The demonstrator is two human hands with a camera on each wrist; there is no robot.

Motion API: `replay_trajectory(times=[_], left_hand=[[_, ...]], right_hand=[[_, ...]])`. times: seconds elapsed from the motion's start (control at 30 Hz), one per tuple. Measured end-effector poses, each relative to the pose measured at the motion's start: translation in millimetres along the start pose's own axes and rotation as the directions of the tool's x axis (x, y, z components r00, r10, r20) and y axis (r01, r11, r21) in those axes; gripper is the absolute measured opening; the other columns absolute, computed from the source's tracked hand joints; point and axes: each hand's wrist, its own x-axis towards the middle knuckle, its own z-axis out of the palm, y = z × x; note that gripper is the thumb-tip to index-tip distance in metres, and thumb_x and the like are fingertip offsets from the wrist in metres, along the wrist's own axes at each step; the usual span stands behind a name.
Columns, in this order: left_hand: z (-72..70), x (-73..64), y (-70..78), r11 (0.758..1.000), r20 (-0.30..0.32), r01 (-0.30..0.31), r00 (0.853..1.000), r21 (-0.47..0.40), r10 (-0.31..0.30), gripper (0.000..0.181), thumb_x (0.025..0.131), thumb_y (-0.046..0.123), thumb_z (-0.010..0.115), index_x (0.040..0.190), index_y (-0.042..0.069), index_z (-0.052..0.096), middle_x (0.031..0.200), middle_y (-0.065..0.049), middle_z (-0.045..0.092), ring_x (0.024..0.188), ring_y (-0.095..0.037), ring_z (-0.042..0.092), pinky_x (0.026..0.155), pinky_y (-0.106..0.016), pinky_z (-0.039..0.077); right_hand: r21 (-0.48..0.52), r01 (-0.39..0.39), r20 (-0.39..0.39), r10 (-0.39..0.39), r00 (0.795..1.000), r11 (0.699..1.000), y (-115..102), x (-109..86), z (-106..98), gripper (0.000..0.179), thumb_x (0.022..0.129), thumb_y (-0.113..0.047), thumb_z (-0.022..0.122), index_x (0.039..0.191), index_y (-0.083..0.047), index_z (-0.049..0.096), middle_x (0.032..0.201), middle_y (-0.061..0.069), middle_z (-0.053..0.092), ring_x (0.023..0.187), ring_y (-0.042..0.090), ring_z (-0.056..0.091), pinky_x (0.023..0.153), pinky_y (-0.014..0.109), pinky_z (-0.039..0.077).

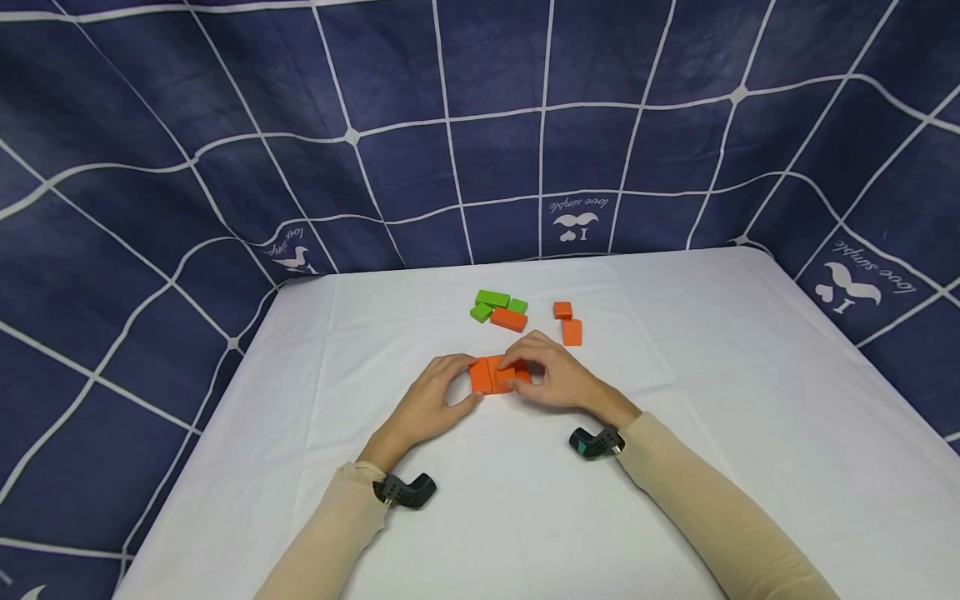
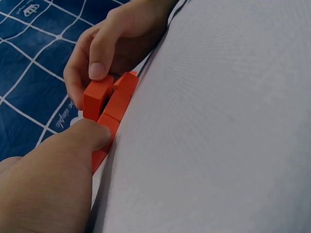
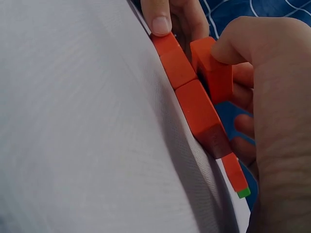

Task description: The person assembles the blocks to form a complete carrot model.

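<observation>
A short row of orange blocks (image 1: 480, 377) lies on the white cloth between the hands. At the row's left end, my left hand (image 1: 431, 400) grips an end block, thumb on the near side and fingers on the far side. My right hand (image 1: 558, 375) pinches one orange block (image 3: 218, 77) between thumb and fingers, just over the row. In the right wrist view this block stands above and behind the row blocks (image 3: 199, 109), slightly tilted. Whether it touches them I cannot tell. The left thumb covers part of the row in the left wrist view.
Beyond the hands lie several green blocks (image 1: 492, 298) with an orange block (image 1: 509, 320) beside them. Two more orange blocks, a small one (image 1: 562, 310) and a larger one (image 1: 572, 332), sit farther right. A dark blue checked curtain (image 1: 495, 158) hangs behind the table.
</observation>
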Motion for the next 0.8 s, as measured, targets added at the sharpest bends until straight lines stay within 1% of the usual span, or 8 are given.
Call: replay_trajectory(times=[0.23,0.57,0.8], left_hand=[[0.0,-0.1,0.1,1.0,0.003,0.004,1.0,-0.001,-0.004,0.055,0.096,0.036,0.071,0.143,0.013,0.058,0.147,-0.004,0.057,0.14,-0.023,0.048,0.12,-0.045,0.039],[0.7,1.0,-0.9,1.0,0.003,0.017,1.0,0.005,-0.017,0.057,0.096,0.038,0.071,0.144,0.013,0.057,0.149,-0.005,0.056,0.141,-0.023,0.047,0.12,-0.045,0.039],[0.8,1.8,-2.2,1.0,0.001,0.013,1.0,0.003,-0.013,0.057,0.095,0.039,0.072,0.143,0.012,0.058,0.149,-0.005,0.056,0.141,-0.024,0.047,0.121,-0.045,0.039]], right_hand=[[0.012,-0.009,0.014,0.009,1.0,1.0,-0.9,-0.4,0.0,0.027,0.088,-0.019,0.075,0.115,-0.024,0.074,0.114,-0.011,0.07,0.113,0.011,0.055,0.098,0.034,0.051],[0.025,-0.024,0.034,0.023,0.999,0.999,-0.4,0.6,-0.6,0.026,0.087,-0.021,0.076,0.113,-0.024,0.075,0.114,-0.013,0.069,0.113,0.009,0.054,0.1,0.034,0.051],[0.036,-0.034,0.043,0.032,0.999,0.999,1.7,1.2,0.5,0.026,0.087,-0.023,0.077,0.114,-0.025,0.075,0.115,-0.014,0.069,0.113,0.009,0.054,0.101,0.035,0.051]])
